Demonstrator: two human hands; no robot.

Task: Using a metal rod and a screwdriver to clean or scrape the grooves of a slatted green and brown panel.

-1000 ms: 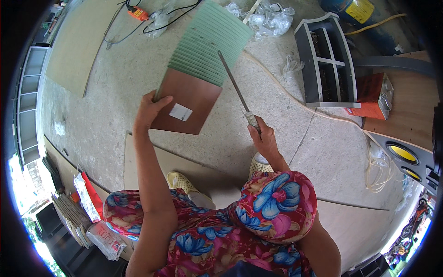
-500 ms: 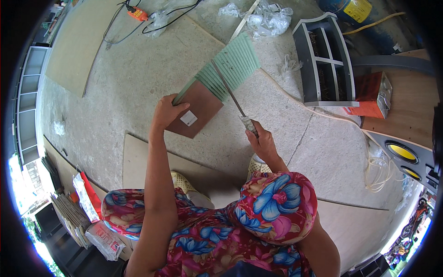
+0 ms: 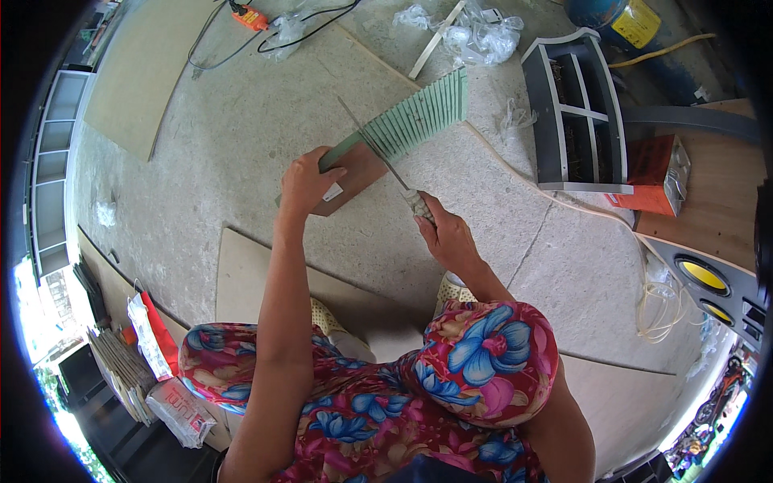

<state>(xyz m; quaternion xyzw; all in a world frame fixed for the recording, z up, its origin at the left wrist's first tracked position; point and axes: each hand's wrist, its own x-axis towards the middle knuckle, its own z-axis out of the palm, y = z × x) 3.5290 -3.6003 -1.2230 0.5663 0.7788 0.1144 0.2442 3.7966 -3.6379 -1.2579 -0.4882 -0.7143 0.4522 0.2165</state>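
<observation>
My left hand [image 3: 304, 185] grips the near left end of a panel [image 3: 359, 175], its thumb over the brown face beside a small white label. The panel's far part is a green grooved strip [image 3: 423, 117] with many parallel slits, held tilted above the floor. My right hand [image 3: 449, 241] is wrapped around the pale, mottled handle of a long, thin metal blade [image 3: 388, 163]; whether it is a knife or a file I cannot tell. The blade lies across the panel where the green slits meet the brown part, its tip reaching past the far edge.
Flat boards [image 3: 250, 262] lie under my feet. At the right stand a grey divided shelf unit [image 3: 598, 113], an orange box [image 3: 651, 173] and a speaker cabinet [image 3: 700, 274]. A hose [image 3: 499, 161], plastic bags [image 3: 483, 40] and an orange power socket [image 3: 250, 18] lie on the concrete floor.
The panel has tilted, so its face shows narrower and its slits look more spread. The blade and my right hand have shifted left and slightly up, to the slits' near end.
</observation>
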